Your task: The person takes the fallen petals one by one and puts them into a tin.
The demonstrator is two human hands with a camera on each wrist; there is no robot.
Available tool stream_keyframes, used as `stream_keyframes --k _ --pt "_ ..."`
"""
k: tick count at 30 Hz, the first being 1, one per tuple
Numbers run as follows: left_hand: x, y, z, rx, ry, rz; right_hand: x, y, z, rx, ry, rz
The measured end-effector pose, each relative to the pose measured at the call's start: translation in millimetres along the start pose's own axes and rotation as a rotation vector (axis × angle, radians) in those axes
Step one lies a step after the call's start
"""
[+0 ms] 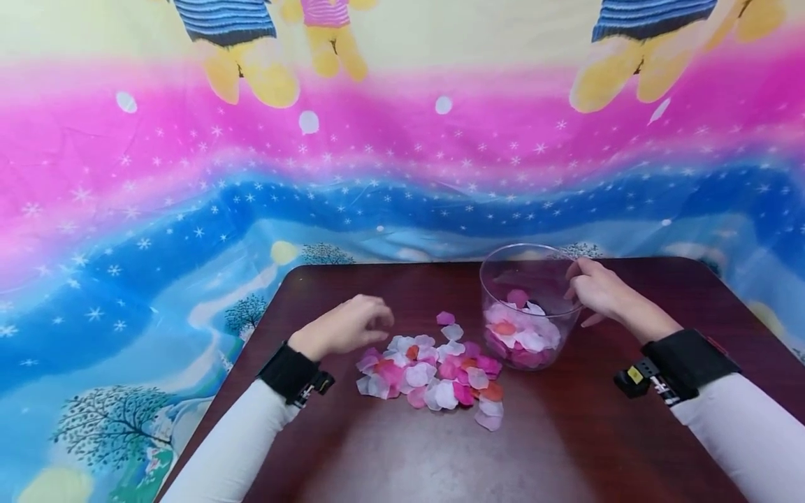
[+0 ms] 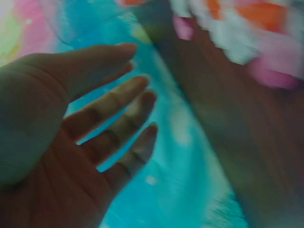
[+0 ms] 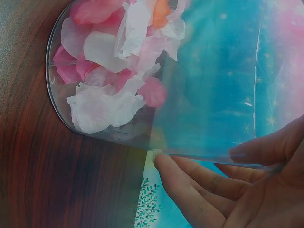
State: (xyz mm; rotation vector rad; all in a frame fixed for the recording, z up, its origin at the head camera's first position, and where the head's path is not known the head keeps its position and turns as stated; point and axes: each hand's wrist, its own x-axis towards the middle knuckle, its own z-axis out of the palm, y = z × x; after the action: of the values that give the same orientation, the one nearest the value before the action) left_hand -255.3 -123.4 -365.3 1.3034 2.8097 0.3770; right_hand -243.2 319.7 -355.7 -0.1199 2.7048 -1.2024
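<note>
A: Dark wood table fills the lower centre of the head view, with a bright cartoon cloth hung behind it. Risks?

B: Clear bowl, right of centre, already has petals inside. Right hand holds it by the upper right rim only, thumb over the edge and fingers along the outside wall in the right wrist view. One-sided hold on a light plastic bowl; I judge a pull or a bump could tip it and spill the petals.

A: Left hand?

B: Left hand sits left of centre, just above the left edge of the loose petal pile. Left wrist view shows the fingers spread and nearly straight, nothing in them. That view is blurred, so I cannot tell if it touches any petal.

A: Other trouble?

B: Petals look thin and light. A quick sweep could scatter them toward the near table edge, or a pinch could lift several at once.

A: Pile relative to the hands?

B: Pile lies low and centre, between both hands: just right of and below the left fingertips, just left of the bowl's base, with one stray pink petal above it. Right hand is well clear of the pile, on the bowl's far side.
</note>
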Motion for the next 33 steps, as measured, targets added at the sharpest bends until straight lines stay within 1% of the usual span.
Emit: stream_keyframes --k 2,5,8,11,14,20,23,25,29,33 --pt "-12.8 -7.6 7.0 -0.015 -0.043 -0.042 -1 2 -1 -0.001 -0.003 0.005" --pt "-25.7 -16.2 15.1 -0.055 -0.07 -0.095 -3 4 -4 -0.002 -0.004 0.011" --pt "-31.7 -21.5 21.0 -0.103 -0.088 -0.156 -4 5 -6 -0.002 0.002 0.009" --pt "-33.2 -24.2 25.9 -0.139 -0.112 -0.199 -5 6 -7 -0.002 0.01 0.01" --pt "-32.8 -25.7 30.5 -0.16 -0.127 -0.207 -6 7 -6 -0.008 0.017 0.014" --pt "-33.1 -25.3 33.1 -0.159 -0.116 -0.188 -6 7 -4 -0.016 0.025 0.02" --pt "-33.2 -24.2 28.9 -0.161 -0.103 -0.169 -5 6 -3 -0.021 0.027 0.019" --pt "-32.3 -22.0 22.4 -0.159 -0.09 -0.147 -4 5 -3 -0.026 0.029 0.014" --pt "-26.6 -14.0 1.5 -0.135 -0.062 -0.09 -3 2 -1 -0.024 0.026 0.011" --pt "-13.8 -2.5 -19.5 -0.09 -0.046 -0.046 0 0 3 -0.02 0.027 0.016"
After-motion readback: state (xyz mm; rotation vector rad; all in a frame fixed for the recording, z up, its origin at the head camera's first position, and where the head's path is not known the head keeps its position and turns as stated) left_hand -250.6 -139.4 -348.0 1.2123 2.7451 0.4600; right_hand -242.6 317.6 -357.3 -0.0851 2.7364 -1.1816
